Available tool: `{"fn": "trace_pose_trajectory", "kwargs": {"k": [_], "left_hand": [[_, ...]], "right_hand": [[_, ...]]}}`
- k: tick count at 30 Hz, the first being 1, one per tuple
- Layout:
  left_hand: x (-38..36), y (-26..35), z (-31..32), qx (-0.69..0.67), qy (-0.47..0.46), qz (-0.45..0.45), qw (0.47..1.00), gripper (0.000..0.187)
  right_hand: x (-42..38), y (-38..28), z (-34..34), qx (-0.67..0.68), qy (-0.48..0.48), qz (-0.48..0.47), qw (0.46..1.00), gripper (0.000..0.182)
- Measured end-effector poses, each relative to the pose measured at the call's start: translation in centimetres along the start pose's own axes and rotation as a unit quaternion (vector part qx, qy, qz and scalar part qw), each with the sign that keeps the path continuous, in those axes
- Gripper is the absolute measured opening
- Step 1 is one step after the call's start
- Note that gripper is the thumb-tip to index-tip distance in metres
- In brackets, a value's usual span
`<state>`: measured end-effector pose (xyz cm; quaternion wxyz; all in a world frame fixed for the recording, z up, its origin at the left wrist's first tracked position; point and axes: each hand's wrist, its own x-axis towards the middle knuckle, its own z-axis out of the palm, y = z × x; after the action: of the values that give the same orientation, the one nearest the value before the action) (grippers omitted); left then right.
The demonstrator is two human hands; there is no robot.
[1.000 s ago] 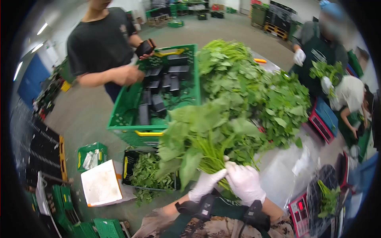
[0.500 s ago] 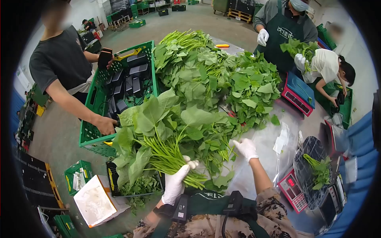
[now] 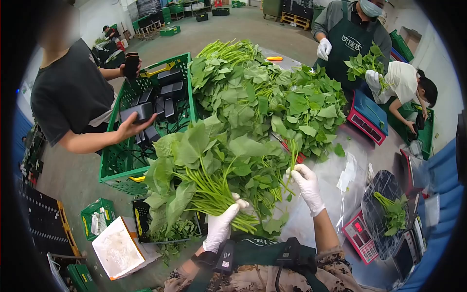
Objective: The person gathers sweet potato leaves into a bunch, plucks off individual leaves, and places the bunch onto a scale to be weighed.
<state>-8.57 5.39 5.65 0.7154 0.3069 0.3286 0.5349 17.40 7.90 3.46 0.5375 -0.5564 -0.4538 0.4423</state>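
Observation:
My left hand [image 3: 221, 226], in a white glove, is closed round the stems of a large leafy bunch [image 3: 199, 187] that fans out up and to the left. My right hand [image 3: 306, 187], also gloved, pinches a few thin green stems [image 3: 293, 158] upright, to the right of the bunch. Beyond both hands a big heap of leafy greens [image 3: 233, 92] covers the table. Something red, partly under leaves, lies just above my right hand.
A green crate [image 3: 189, 97] of black devices stands left, where a person [image 3: 73, 92] holds a device. Scales [image 3: 367, 117] [image 3: 360, 236] are at the right. An aproned co-worker [image 3: 350, 41] holds greens; another person bends over a crate. A white box [image 3: 119, 248] is lower left.
My right hand has closed on some stems and lifted them slightly. My left hand still holds the bunch. The person at the left has raised a black device from the crate.

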Motion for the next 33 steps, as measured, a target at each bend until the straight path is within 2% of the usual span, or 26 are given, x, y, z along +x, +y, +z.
{"fn": "trace_pose_trajectory", "kwargs": {"k": [4,8,12,15,19,23,26,27,29,31,33], "left_hand": [[0.1,0.2,0.3,-0.007,0.000,-0.010,1.000,0.029],[0.2,0.1,0.1,-0.032,-0.018,-0.009,0.999,0.023],[0.2,0.4,0.3,-0.040,-0.006,-0.025,0.999,0.025],[0.3,-0.4,-0.8,-0.003,-0.011,-0.002,1.000,0.029],[0.2,-0.4,-1.3,-0.008,-0.015,-0.014,1.000,0.033],[0.2,-0.5,-1.2,-0.032,-0.015,-0.024,0.999,0.033],[0.1,-0.2,-1.1,-0.042,-0.012,-0.039,0.998,0.032],[-0.1,0.4,-0.3,-0.040,0.006,-0.032,0.999,0.030],[-0.3,0.7,-0.7,-0.059,-0.036,-0.034,0.997,0.028],[-0.4,1.0,-0.6,-0.055,-0.025,0.013,0.998,0.029],[-0.6,1.6,-0.6,-0.079,-0.002,-0.001,0.997,0.035]], "right_hand": [[-1.0,-3.8,2.0,0.017,-0.061,-0.061,0.996,0.008],[-1.6,-6.6,4.4,-0.101,-0.091,-0.242,0.961,0.010],[-2.1,-8.5,7.6,-0.220,-0.140,-0.344,0.902,0.010],[-2.5,-8.5,9.4,-0.316,-0.191,-0.355,0.859,0.011],[-2.7,-7.9,9.8,-0.316,-0.179,-0.343,0.866,0.012],[-3.2,-8.9,10.1,-0.374,-0.161,-0.356,0.841,0.012],[-3.6,-9.4,10.2,-0.405,-0.139,-0.349,0.833,0.011],[-3.4,-9.6,9.7,-0.348,-0.155,-0.286,0.879,0.012],[-3.1,-10.0,8.5,-0.225,-0.171,-0.150,0.948,0.016],[-0.6,-6.0,5.6,-0.139,-0.073,-0.114,0.981,0.014],[2.1,-1.5,2.3,-0.113,0.014,-0.003,0.993,0.016]]}}
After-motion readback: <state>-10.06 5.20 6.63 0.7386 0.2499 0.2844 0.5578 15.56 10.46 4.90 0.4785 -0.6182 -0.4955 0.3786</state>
